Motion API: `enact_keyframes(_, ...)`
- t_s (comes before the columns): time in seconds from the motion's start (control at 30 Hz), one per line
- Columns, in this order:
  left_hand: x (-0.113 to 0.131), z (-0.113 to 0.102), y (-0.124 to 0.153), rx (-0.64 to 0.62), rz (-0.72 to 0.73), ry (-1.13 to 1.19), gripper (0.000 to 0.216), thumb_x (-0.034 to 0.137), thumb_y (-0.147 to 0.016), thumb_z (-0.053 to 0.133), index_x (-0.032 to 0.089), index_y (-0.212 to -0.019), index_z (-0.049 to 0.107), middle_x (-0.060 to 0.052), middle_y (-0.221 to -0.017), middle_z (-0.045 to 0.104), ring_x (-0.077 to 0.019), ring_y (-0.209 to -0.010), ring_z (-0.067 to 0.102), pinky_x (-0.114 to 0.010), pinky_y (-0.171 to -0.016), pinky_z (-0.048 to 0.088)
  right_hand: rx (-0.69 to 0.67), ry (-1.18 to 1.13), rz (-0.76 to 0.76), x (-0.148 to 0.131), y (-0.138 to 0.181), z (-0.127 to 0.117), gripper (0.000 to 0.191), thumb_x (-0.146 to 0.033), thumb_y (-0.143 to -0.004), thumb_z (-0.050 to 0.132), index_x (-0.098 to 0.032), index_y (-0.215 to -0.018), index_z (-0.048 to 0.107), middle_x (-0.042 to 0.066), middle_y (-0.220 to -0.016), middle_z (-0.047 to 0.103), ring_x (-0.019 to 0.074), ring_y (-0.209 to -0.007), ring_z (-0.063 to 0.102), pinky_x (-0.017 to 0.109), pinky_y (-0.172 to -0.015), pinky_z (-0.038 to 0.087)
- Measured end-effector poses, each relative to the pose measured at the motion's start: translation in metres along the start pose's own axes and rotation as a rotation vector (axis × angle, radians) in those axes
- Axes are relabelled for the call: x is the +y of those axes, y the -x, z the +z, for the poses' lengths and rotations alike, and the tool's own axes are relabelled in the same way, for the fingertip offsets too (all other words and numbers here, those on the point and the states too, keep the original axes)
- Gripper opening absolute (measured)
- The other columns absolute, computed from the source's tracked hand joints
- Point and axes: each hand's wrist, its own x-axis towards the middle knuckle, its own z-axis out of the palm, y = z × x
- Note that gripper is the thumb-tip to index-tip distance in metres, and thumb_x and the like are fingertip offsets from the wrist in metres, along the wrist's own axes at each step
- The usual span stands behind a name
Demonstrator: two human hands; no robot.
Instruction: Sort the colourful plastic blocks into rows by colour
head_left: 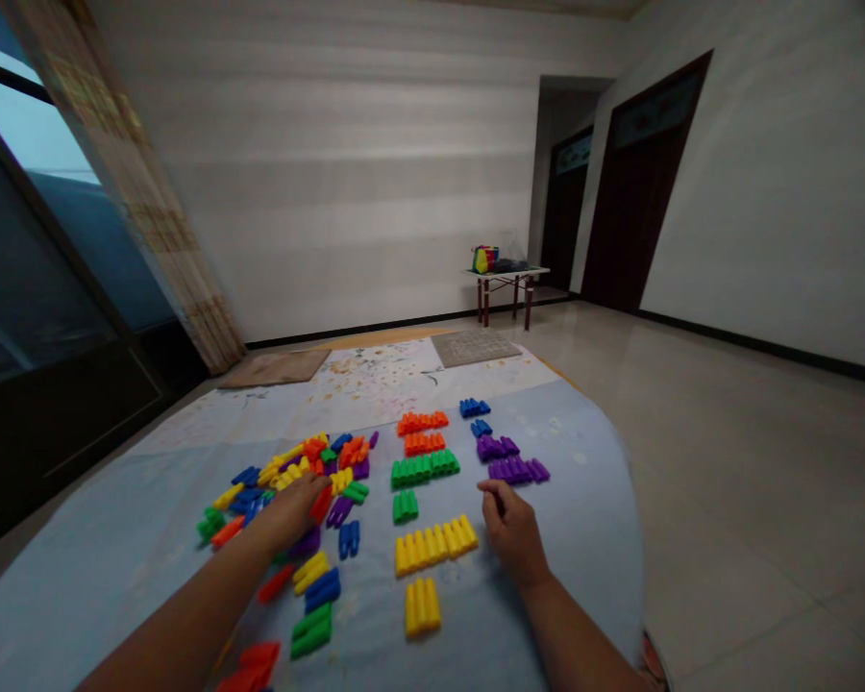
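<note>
— Reaching with your left hand (293, 512)?
— Yes; its fingers curl over a red block (321, 503) in the mixed block pile (295, 471). Your right hand (511, 531) rests loosely curled, empty, just beside the yellow row (436, 545).

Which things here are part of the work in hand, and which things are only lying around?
In hand:
left hand on the mixed block pile
right hand beside the yellow row
sorted green, orange, purple and blue rows

Lying about:
small table with a colourful bag
floor mats
curtain
</note>
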Motion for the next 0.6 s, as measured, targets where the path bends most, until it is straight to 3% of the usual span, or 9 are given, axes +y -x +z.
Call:
enact_keyframes(0.17, -0.013, 0.008, 0.003, -0.006, -0.012, 0.001, 0.061, 0.012, -0.063, 0.053, 0.020, -0.123, 0.053, -0.011, -0.136, 0.050, -0.0243, -0.127, 0.043, -0.038, -0.109, 0.029, 0.003, -0.007, 0.001, 0.000, 0.000, 0.000, 0.029, -0.027, -0.085, 0.039, -0.015, -0.090, 0.065, 0.006, -0.077, 0.069, 0.0156, -0.066, 0.062, 0.024, -0.064, 0.048)
enact_keyframes(0.3, -0.012, -0.001, 0.004, 0.109, 0.043, 0.133, 0.044, 0.037, -0.070, 0.057, 0.024, -0.113, 0.059, -0.008, -0.124, 0.059, -0.0251, -0.118, 0.051, -0.037, -0.104, 0.036, -0.015, -0.020, 0.016, -0.003, -0.001, 0.001, 0.030, -0.026, -0.085, 0.038, -0.014, -0.090, 0.066, 0.006, -0.078, 0.069, 0.0158, -0.067, 0.062, 0.023, -0.064, 0.049)
enact_keyframes(0.43, 0.014, -0.023, -0.011, 0.248, 0.029, 0.270, 0.055, 0.053, -0.073, 0.053, 0.019, -0.115, 0.057, -0.010, -0.117, 0.061, -0.0248, -0.108, 0.056, -0.037, -0.096, 0.042, -0.016, -0.039, 0.014, -0.006, -0.002, 0.004, 0.029, -0.025, -0.085, 0.039, -0.015, -0.089, 0.066, 0.007, -0.080, 0.070, 0.0162, -0.071, 0.064, 0.024, -0.067, 0.049)
enact_keyframes(0.6, 0.070, -0.037, -0.058, 0.309, 0.097, 0.240, 0.052, 0.046, -0.077, 0.048, 0.013, -0.117, 0.056, -0.011, -0.112, 0.061, -0.0220, -0.103, 0.057, -0.035, -0.093, 0.043, -0.043, -0.049, 0.028, -0.004, -0.003, 0.010, 0.028, -0.023, -0.085, 0.039, -0.016, -0.090, 0.066, 0.006, -0.079, 0.069, 0.0161, -0.072, 0.064, 0.023, -0.068, 0.049)
